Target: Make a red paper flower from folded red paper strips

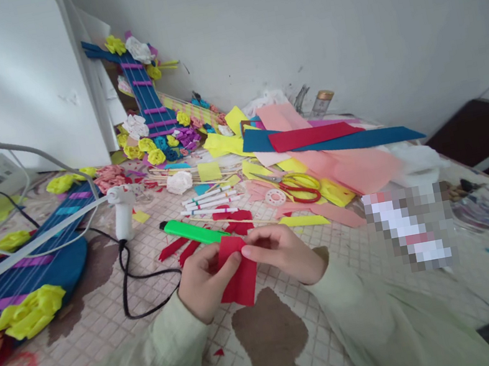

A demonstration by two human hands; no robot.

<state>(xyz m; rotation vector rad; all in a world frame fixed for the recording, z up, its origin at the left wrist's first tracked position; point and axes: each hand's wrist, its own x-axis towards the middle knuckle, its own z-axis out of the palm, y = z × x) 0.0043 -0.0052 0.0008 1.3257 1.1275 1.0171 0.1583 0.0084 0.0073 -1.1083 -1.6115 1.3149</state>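
Note:
A small piece of red crepe paper is held up between my two hands, above the table. My left hand pinches its left side, thumb in front and fingers behind. At the upper right edge, my right hand grips the same paper between thumb and fingertips. Just beyond the hands lies a green utility knife. Red paper scraps are scattered beside it. Behind these rest several white markers and a pair of scissors with red and yellow handles.
A white glue gun stands at the left, its black cord looping over the table. Blue paper instruments with flowers lie left and lean at the back. Coloured paper sheets are piled at the back right, near a glass jar.

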